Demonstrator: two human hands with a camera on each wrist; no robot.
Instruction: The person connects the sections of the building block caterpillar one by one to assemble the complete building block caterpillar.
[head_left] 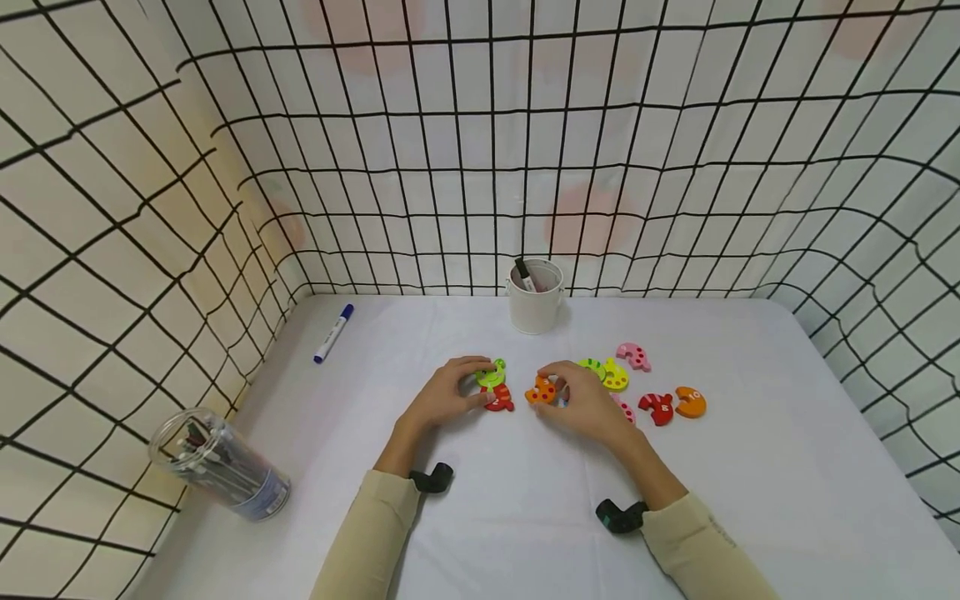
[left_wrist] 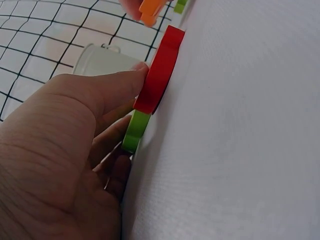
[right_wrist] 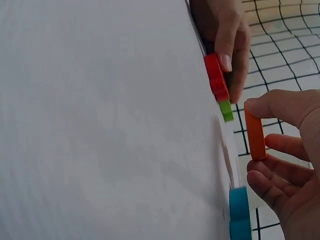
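Note:
In the head view my left hand (head_left: 441, 395) holds a green curved puzzle piece (head_left: 491, 378) and a red striped one (head_left: 498, 399) together on the white table. The left wrist view has the thumb against the red piece's edge and the fingers curled beside the green piece. My right hand (head_left: 591, 406) pinches an orange puzzle piece with red dots (head_left: 541, 391) between thumb and fingers, just right of that pair. The right wrist view shows the orange piece upright on edge above the cloth. Below the right hand there lies a blue piece (right_wrist: 240, 212), mostly hidden in the head view.
Right of my right hand lie yellow (head_left: 616, 377), pink (head_left: 634, 357), red (head_left: 657, 408) and orange (head_left: 691, 402) pieces, among others. A white bucket (head_left: 535, 310) with a marker stands behind. At left are a blue-capped marker (head_left: 333, 335) and a tilted jar of pens (head_left: 225, 467). Wire mesh (head_left: 450, 171) encloses the table.

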